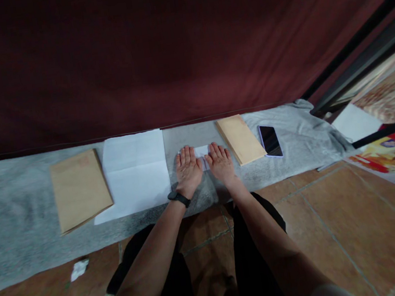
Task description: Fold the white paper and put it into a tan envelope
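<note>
A small white piece of paper (203, 152), seemingly folded, lies on the grey cloth (262, 171) in front of me. My left hand (188, 168) rests flat over its left end, fingers stretched out, a black band on the wrist. Over the right end lies my right hand (221, 162), also flat with the fingers extended. Both palms hide much of the paper; only its middle shows between the thumbs. Left of my left hand are large white sheets (135, 171) with a crease across them. A stack of tan envelopes (242, 139) lies just right of my right hand.
More brown envelopes (79, 190) lie at the left, overlapping the white sheets. A phone (270, 141) sits right of the tan stack. A dark red curtain (170, 49) hangs behind the cloth. Crumpled white paper (79, 269) lies on the tiled floor; a black frame (359, 49) stands at right.
</note>
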The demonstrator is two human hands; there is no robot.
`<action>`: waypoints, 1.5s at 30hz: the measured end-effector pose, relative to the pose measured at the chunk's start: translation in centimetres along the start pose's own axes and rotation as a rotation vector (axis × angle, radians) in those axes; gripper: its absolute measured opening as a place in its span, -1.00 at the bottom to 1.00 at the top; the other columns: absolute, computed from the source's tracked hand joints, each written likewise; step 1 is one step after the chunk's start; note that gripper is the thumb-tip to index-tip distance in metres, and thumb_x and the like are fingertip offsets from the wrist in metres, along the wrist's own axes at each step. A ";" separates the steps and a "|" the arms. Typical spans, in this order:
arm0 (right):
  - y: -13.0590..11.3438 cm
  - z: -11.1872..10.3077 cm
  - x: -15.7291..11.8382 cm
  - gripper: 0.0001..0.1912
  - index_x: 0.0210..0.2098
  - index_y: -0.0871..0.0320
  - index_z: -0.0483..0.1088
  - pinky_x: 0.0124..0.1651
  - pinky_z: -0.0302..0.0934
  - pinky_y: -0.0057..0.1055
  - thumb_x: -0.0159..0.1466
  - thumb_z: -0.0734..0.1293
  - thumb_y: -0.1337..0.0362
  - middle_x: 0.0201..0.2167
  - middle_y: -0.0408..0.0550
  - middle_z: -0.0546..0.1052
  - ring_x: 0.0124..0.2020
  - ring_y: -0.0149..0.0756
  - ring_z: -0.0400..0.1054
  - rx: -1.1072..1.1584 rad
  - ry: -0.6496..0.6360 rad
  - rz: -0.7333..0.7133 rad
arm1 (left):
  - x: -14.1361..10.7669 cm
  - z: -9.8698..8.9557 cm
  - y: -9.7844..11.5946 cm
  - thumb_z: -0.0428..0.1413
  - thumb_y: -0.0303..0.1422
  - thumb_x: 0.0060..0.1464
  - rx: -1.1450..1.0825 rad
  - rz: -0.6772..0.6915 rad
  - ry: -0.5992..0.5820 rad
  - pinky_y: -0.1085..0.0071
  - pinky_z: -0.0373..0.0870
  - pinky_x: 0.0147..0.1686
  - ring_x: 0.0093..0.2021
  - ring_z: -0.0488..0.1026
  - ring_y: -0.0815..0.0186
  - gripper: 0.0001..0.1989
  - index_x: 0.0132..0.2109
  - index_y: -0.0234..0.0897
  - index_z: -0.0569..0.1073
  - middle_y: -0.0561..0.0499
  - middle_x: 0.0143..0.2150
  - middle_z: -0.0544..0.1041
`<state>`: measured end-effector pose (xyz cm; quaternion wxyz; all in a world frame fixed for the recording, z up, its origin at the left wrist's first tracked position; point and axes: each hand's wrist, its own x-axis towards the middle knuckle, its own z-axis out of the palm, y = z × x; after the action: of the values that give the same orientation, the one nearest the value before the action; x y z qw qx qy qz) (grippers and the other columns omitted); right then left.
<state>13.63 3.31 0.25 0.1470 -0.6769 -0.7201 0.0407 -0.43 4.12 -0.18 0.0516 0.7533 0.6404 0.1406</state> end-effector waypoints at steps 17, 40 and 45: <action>1.7 -0.2 -0.8 -0.34 0.44 0.37 0.03 0.46 -0.12 -0.06 0.51 0.05 0.05 0.45 0.19 0.08 0.45 0.00 0.00 -0.020 -0.010 0.009 | -0.8 -0.9 -1.5 -0.17 -0.25 0.33 0.028 -0.090 0.029 0.01 0.00 0.42 0.48 0.00 -0.02 -0.35 0.42 -0.62 0.11 -0.38 0.47 0.10; 1.7 -1.4 -1.8 -0.42 0.43 0.35 0.08 0.45 -0.12 -0.07 0.44 0.04 0.34 0.47 0.16 0.05 0.46 -0.02 -0.01 -0.080 -0.092 -0.021 | -0.2 -1.3 2.9 -0.35 -0.22 0.43 -0.060 0.339 -0.213 0.13 -0.13 0.47 0.50 -0.03 0.23 -0.43 0.44 -0.28 0.16 0.02 0.48 0.14; 1.8 -1.6 -1.9 -0.42 0.42 0.38 0.09 0.44 -0.09 -0.08 0.46 0.04 0.30 0.45 0.20 0.10 0.44 -0.03 0.04 -0.045 -0.092 -0.017 | 0.5 -0.7 3.2 -0.32 -0.24 0.42 -0.047 0.291 -0.191 0.09 -0.14 0.47 0.50 -0.03 0.21 -0.45 0.43 -0.22 0.19 0.05 0.48 0.14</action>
<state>15.86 1.31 0.99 0.0989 -0.6712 -0.7326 0.0542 2.50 3.94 1.42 0.1089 0.8465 0.5133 0.0895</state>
